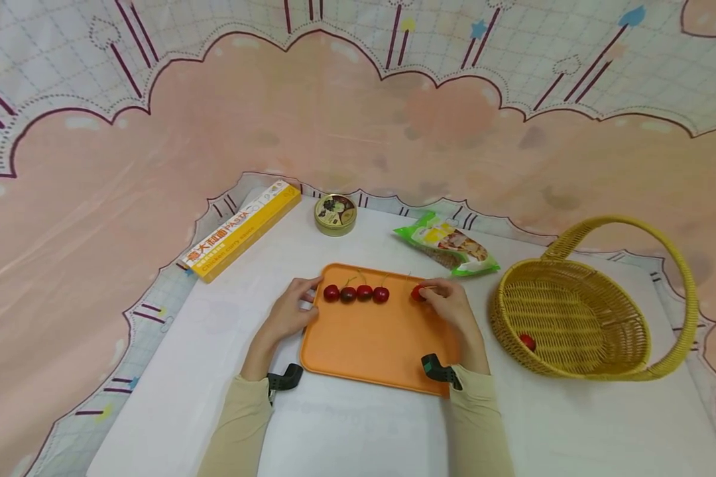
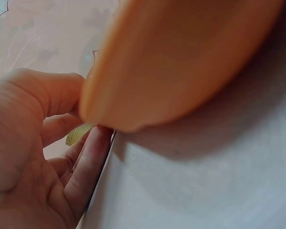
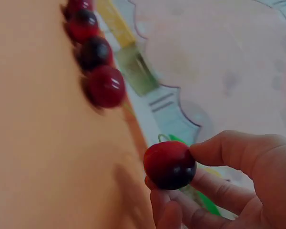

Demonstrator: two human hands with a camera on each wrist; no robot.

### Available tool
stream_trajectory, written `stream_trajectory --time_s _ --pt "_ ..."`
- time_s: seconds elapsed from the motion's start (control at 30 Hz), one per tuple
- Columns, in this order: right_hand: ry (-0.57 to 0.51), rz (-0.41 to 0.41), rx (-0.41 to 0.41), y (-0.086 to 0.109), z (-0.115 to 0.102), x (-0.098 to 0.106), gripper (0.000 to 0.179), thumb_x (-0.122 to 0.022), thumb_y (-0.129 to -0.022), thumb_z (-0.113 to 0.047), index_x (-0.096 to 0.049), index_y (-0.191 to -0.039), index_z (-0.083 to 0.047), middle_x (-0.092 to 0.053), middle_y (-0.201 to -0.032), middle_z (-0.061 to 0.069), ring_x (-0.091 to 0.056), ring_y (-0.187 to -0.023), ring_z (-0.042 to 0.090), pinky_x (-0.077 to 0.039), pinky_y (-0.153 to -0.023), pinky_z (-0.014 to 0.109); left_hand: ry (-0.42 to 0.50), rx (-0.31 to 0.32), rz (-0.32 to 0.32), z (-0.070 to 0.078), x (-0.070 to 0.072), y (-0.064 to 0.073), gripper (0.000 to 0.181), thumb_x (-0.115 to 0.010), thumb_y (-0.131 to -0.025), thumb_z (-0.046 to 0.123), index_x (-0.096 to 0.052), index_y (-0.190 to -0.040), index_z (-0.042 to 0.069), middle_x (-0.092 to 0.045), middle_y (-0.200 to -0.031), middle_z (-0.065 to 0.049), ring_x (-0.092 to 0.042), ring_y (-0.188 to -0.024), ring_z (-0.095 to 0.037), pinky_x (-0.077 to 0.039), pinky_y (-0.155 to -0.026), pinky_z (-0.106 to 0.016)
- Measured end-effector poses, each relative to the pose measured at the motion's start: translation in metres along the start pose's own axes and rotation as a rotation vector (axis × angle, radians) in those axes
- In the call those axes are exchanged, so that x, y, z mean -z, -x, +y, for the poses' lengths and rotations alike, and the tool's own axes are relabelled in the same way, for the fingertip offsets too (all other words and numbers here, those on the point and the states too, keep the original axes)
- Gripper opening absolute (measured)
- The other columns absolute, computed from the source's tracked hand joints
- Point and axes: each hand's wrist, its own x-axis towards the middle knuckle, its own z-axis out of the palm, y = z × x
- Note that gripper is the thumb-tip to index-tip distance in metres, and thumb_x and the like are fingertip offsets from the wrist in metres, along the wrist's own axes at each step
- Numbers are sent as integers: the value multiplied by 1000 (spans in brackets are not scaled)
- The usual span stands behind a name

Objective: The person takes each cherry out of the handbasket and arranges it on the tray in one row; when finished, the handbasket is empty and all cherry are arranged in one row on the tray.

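Between thumb and fingers my right hand [image 1: 450, 305] pinches a dark red cherry [image 3: 170, 164] with a thin stem, over the right part of the orange tray [image 1: 370, 344]. My left hand [image 1: 289, 310] grips the tray's left edge; in the left wrist view its thumb [image 2: 62, 90] is against the rim and other fingers reach underneath. Several cherries [image 1: 364, 293] lie in a row along the tray's far left side, stems pointing away. The right wrist view shows the nearest cherry of that row [image 3: 106, 86] apart from the held one.
At the right stands a yellow wicker basket [image 1: 632, 318] with a tall handle and one red fruit [image 1: 528, 342] inside. Behind the tray are a pasta box [image 1: 244, 228], a round tin [image 1: 335, 215] and a green-edged food bag [image 1: 450, 245]. A patterned cloth hangs beyond the white table [image 1: 346, 430].
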Motion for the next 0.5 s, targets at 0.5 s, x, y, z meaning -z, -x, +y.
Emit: stream_trajectory --time_s 0.5 --pt "179 2 -20 -3 -3 -29 25 -61 -96 -16 -68 -112 3 -68 -105 18 -61 -90 27 -47 -74 28 -10 -15 6 -1 -1 0 64 -63 -81 1 -51 -143 6 -51 -127 -14 -59 -100 -25 -51 -76 -32"
